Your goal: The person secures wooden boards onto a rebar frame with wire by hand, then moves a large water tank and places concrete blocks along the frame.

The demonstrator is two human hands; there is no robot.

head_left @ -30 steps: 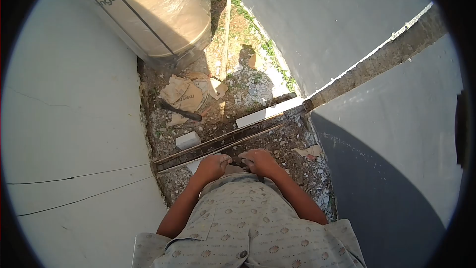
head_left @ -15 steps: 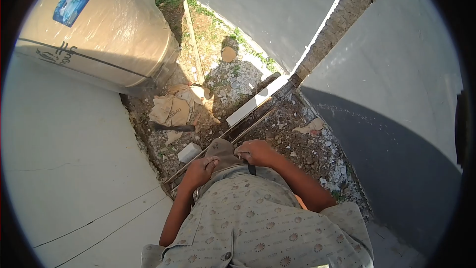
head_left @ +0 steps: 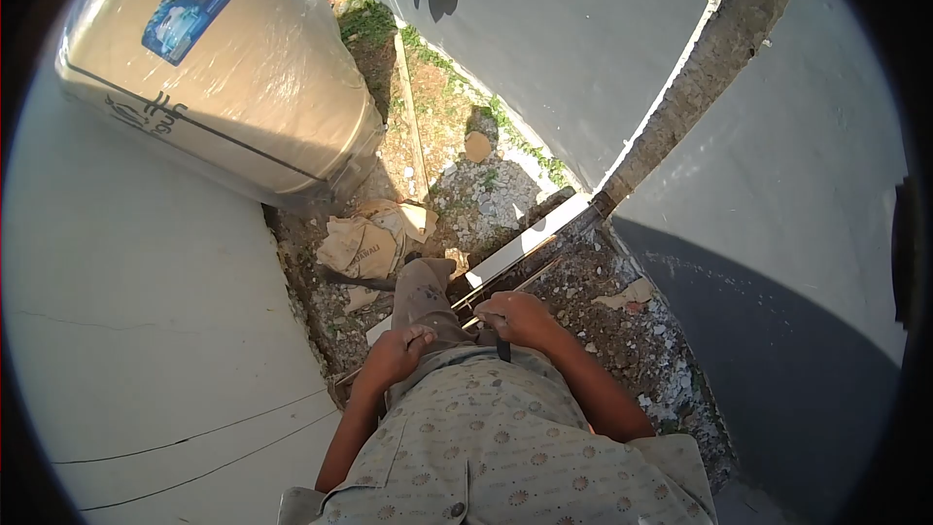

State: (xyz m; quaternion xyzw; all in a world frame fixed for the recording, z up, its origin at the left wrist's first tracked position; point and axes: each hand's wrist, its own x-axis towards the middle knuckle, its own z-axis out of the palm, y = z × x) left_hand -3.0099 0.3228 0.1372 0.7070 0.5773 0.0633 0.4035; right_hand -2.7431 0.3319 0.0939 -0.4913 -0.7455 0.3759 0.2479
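My left hand [head_left: 400,352] is closed, its fingertips pressed together against or just beside the trouser leg [head_left: 424,303]. Curled in front of the waist, my right hand [head_left: 520,319] is closed too, near a dark strap end [head_left: 503,350] at the belt. Whether either hand pinches cloth or something small cannot be made out. One leg is stretched forward beside a long white-topped form board [head_left: 530,245], with the shoe partly hidden. The patterned shirt [head_left: 505,437] fills the lower middle of the view.
A large plastic-wrapped tan tank [head_left: 224,68] stands at upper left. Torn paper bags [head_left: 360,245] and a dark-handled tool [head_left: 355,280] lie on rubble. Grey walls [head_left: 554,29] and a pale wall [head_left: 146,331] hem the passage. A rough concrete column [head_left: 680,87] rises at right. A wooden strip [head_left: 412,117] lies ahead.
One leg has stepped forward past the board toward the paper bags. The view has shifted, so surroundings sit lower and further right. Both hands stay closed near the waist.
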